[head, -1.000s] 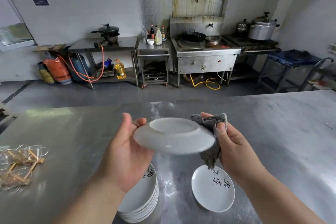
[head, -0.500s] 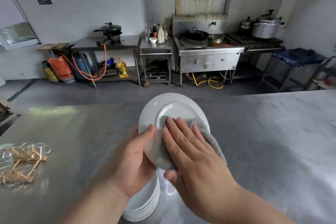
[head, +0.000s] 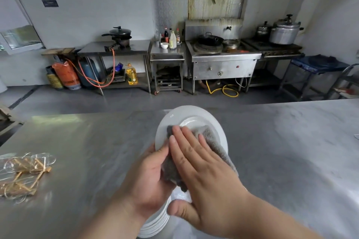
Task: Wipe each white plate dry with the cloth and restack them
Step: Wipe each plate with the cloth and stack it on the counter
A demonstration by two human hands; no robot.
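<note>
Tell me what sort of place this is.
Likely a restaurant kitchen: a steel wok range with a wok on it, a big lidded pot on a burner beside it, and gas cylinders along the wall.

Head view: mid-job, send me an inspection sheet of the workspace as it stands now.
Surface: steel table, streaky sheen.
Job's things: held plate tilted above the table; grey cloth on it; plate stack below it.
Clutter: wrapped stick bundle, far left.
Hands: left hand grips the plate's rim; right hand presses the cloth flat, fingers straight.
Cables: orange hose, yellow hose, by the far benches.
Surroundings: wok stove, pressure pot, gas cylinders.
</note>
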